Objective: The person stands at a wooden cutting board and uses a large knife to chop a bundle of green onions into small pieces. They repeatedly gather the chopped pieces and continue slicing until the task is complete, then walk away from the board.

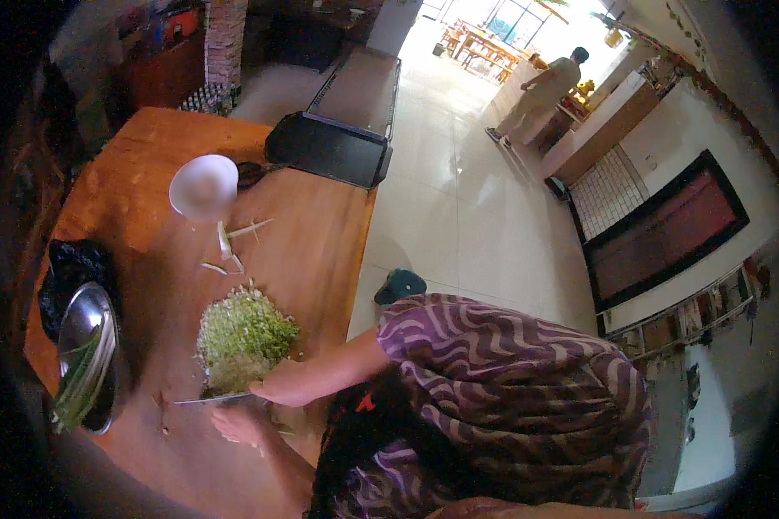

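Note:
My right hand grips the handle end of a kitchen knife, its thin blade pointing left. Right beside the blade, towards the picture's bottom, is my left hand; its fingers are partly hidden, so whether they hold anything is unclear. Against the knife's far side lies a heap of finely chopped green and white scallions, with a paler brownish part nearest the blade. A few loose white stalk pieces are scattered beyond the heap. Whole scallions hang over the rim of a metal bowl at left.
On the wooden table stand a white bowl with blurred contents and a black plastic bag. A dark box-like object adjoins its far edge. A dark stool is on the tiled floor. Another person stands by a counter.

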### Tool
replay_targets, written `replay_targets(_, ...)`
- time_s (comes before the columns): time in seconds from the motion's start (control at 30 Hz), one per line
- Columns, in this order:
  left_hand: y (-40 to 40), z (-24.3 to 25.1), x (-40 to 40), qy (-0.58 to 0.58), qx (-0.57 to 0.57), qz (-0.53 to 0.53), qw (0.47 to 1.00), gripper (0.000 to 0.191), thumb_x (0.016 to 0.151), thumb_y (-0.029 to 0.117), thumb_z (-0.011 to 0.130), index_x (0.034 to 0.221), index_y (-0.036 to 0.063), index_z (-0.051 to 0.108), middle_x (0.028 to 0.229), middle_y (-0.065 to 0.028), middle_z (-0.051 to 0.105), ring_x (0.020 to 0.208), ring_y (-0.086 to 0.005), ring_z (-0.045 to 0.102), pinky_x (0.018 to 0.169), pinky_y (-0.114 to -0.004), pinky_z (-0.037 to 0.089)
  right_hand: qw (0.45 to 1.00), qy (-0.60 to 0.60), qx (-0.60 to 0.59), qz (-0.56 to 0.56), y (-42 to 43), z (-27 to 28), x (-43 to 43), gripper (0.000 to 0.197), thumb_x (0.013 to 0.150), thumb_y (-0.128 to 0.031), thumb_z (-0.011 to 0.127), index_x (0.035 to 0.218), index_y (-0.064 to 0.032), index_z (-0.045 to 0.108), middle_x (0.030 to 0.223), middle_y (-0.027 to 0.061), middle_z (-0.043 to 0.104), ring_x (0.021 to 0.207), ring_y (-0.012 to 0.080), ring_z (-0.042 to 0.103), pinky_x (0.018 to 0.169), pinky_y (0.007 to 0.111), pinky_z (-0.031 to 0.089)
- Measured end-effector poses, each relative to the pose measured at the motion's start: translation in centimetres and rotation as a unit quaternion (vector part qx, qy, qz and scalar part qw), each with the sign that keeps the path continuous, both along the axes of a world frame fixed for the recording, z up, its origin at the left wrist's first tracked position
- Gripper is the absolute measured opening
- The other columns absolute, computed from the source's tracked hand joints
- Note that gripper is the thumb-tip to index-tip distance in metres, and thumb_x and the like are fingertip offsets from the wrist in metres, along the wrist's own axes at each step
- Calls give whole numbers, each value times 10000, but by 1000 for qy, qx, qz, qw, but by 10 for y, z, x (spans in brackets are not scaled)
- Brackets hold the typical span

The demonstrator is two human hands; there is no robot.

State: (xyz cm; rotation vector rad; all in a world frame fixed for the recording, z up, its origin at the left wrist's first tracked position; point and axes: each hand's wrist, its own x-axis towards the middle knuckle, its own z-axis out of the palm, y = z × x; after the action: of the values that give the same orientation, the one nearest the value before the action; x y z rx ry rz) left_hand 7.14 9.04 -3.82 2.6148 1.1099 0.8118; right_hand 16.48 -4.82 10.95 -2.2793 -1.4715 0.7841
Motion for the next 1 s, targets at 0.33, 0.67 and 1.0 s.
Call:
replay_targets(0.33, -6, 58, 14, 19, -129, 66, 989, 398, 651, 355, 645, 787, 11, 497, 809, -161, 520, 842, -361, 507, 714, -460, 391, 999, 12, -35, -14, -3, -9, -8, 139, 814, -103, 428, 897, 7, 418, 637, 181, 552, 589, 366, 571, 504, 479, 432)
replay_targets(0.67, 8, -18, 8, -37, -20, 74, 996, 225, 789, 231, 467, 792, 9, 501, 785, -160, 521, 782, -367, 507, 666, -476, 387, 1000, -22, 4, 16, -14, 23, 0, 156, 793, -100, 449, 898, 12, 422, 634, 185, 550, 594, 371, 573, 491, 487, 424)
replay_targets(1.0, 2, 67, 8, -106, -403, 88, 905, 232, 783, 223, 502, 793, 21, 615, 730, -123, 613, 640, -240, 580, 564, -375, 470, 962, 233, -106, -93, 17, 60, 3, 318, 919, -263, 288, 887, -11, 480, 815, 158, 570, 733, 276, 549, 642, 425, 438)
